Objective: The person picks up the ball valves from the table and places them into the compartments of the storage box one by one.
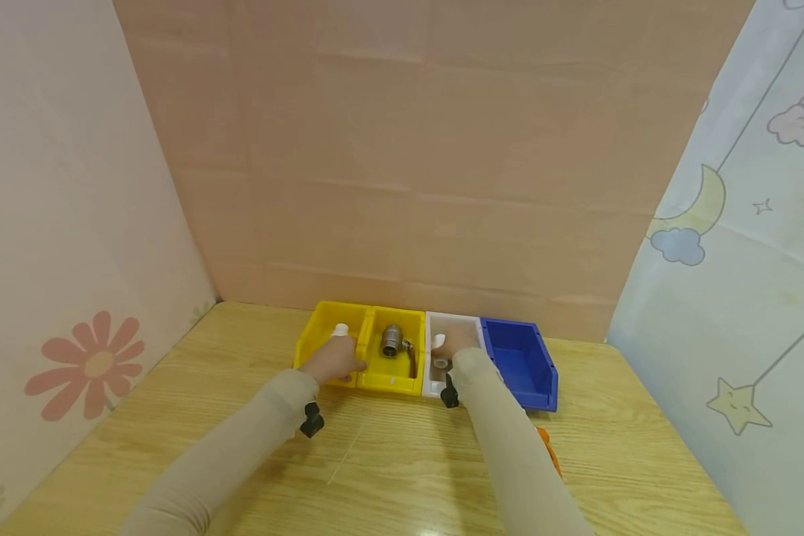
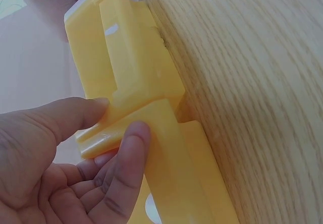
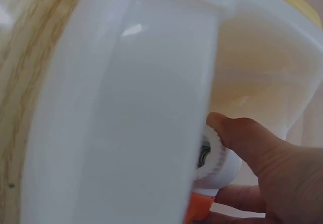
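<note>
Along the back of the wooden table [image 1: 402, 484], a row is formed by the left yellow bin [image 1: 326, 316], the second yellow bin [image 1: 375, 381], the white bin [image 1: 452, 318] and the blue bin [image 1: 519, 365]. By the left hand [image 1: 333, 359], slightly parted, the adjoining walls of the yellow bins are pinched between thumb and fingertips; if they are tugged or tilted, the row could be dragged askew and the metal fitting [image 1: 391, 340] set rolling. By the right hand [image 3: 282, 178], curled inside the white bin, a white plastic fitting [image 3: 217, 166] is gripped, the thumb laid on its ribbed ring. An orange piece [image 3: 199, 209] is seen just beside it; whether the two are joined cannot be told. The fitting could be knocked loose if it is lifted too low against the front wall, or dropped if the round ring is allowed to turn under the thumb.
</note>
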Motion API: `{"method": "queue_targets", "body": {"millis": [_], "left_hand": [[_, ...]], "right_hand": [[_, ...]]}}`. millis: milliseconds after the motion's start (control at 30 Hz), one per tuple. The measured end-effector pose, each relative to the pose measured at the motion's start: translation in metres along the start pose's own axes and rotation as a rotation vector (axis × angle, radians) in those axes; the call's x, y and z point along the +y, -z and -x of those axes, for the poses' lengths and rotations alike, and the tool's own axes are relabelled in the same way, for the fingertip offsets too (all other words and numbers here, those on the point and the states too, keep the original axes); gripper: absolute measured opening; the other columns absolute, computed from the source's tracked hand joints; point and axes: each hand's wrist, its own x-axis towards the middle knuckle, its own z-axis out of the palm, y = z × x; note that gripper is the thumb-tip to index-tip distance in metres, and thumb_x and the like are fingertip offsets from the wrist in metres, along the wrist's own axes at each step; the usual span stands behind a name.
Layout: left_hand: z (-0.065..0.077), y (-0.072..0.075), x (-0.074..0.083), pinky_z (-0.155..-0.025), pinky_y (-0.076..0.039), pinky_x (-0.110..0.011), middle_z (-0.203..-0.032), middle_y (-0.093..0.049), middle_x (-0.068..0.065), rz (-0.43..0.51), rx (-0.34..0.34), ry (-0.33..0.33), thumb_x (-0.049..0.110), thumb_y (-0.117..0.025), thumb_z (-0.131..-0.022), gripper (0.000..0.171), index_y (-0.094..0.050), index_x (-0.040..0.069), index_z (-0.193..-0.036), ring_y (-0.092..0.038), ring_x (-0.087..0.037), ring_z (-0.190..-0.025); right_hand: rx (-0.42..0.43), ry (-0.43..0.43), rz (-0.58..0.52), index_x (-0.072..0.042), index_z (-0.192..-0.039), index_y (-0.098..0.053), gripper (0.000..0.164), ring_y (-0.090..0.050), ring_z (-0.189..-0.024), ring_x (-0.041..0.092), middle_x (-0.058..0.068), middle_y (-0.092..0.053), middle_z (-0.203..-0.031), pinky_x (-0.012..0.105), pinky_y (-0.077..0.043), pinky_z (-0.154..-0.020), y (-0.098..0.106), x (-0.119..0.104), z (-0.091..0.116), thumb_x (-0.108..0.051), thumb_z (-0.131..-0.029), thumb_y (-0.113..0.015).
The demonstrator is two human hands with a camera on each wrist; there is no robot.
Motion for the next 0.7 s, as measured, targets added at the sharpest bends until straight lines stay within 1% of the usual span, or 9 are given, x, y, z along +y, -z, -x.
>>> {"method": "queue_targets", "body": {"millis": [100,233,400,467,533,700], "left_hand": [[0.001,0.001,0.002,-0.048,-0.045,-0.024,-0.058,-0.059,-0.005,0.008,-0.001,0.004,0.020,-0.069,-0.083,0.019,-0.060,0.004,-0.088,-0.058,-0.015,-0.047],[0.002,0.001,0.003,-0.048,-0.045,-0.024,-0.060,-0.060,-0.006,0.020,0.001,0.008,0.020,-0.069,-0.083,0.021,-0.060,0.003,-0.090,-0.059,-0.017,-0.049],[0.002,0.001,0.002,-0.049,-0.046,-0.024,-0.061,-0.059,-0.005,0.016,0.002,0.021,0.021,-0.070,-0.082,0.022,-0.059,0.004,-0.091,-0.058,-0.016,-0.049],[0.002,0.001,0.002,-0.049,-0.046,-0.024,-0.061,-0.059,-0.005,0.012,0.002,0.020,0.021,-0.070,-0.082,0.023,-0.059,0.004,-0.091,-0.058,-0.016,-0.049],[0.002,0.001,0.002,-0.049,-0.046,-0.024,-0.061,-0.060,-0.005,0.009,0.001,0.017,0.021,-0.070,-0.083,0.023,-0.059,0.003,-0.092,-0.059,-0.016,-0.050],[0.001,0.000,0.002,-0.049,-0.046,-0.024,-0.062,-0.060,-0.005,0.004,0.006,0.010,0.021,-0.070,-0.082,0.024,-0.059,0.002,-0.094,-0.058,-0.016,-0.049]], "right_hand": [[-0.003,-0.007,0.005,-0.002,-0.111,-0.063,0.045,-0.054,-0.077,0.024,0.011,-0.062,-0.099,0.030,-0.050,-0.054,0.000,0.000,-0.001,-0.012,-0.070,-0.079],[0.000,-0.031,-0.019,-0.003,-0.114,-0.062,0.048,-0.055,-0.074,0.024,0.010,-0.062,-0.099,0.030,-0.050,-0.053,-0.003,0.003,-0.005,-0.014,-0.071,-0.080],[-0.014,-0.073,0.003,-0.005,-0.116,-0.060,0.049,-0.057,-0.070,0.022,0.007,-0.061,-0.093,0.029,-0.050,-0.053,-0.008,0.006,-0.010,-0.020,-0.072,-0.079],[-0.014,-0.078,0.025,-0.005,-0.115,-0.061,0.049,-0.056,-0.070,0.022,0.007,-0.061,-0.092,0.029,-0.049,-0.053,-0.009,0.007,-0.011,-0.022,-0.072,-0.079],[-0.018,-0.088,0.037,-0.006,-0.114,-0.061,0.049,-0.056,-0.070,0.022,0.007,-0.061,-0.089,0.029,-0.049,-0.056,-0.009,0.007,-0.012,-0.023,-0.072,-0.079],[-0.034,-0.078,0.071,-0.004,-0.110,-0.062,0.043,-0.056,-0.069,0.023,0.007,-0.060,-0.082,0.030,-0.049,-0.059,-0.009,0.006,-0.011,-0.027,-0.076,-0.076]]}}
